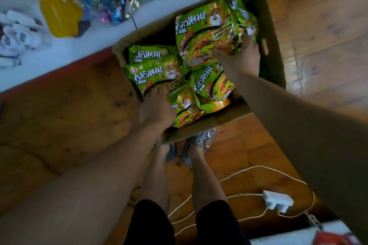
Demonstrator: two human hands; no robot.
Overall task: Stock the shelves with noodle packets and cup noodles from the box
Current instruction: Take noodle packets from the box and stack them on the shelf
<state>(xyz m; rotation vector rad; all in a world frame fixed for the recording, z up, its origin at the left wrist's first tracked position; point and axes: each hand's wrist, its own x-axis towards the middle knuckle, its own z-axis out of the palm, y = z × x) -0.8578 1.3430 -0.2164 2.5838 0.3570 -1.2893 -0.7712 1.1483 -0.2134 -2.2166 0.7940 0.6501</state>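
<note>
Inside the box, beneath and between the two hands, green noodle packets are heaped loosely. The far packet is pinched by the right hand, with the thumb laid on its face and the fingers curled behind its edge. The near packet is gripped at its lower edge by the left hand. The step in hand is judged to be the picking-up of packets. Next, both would need to be lifted clear of the box walls and carried to the white shelf beyond the left hand, where a yellow item and shiny wrapped goods are already laid. The box is set on a wooden floor; below the right arm a white plug and its cable are seen.
</note>
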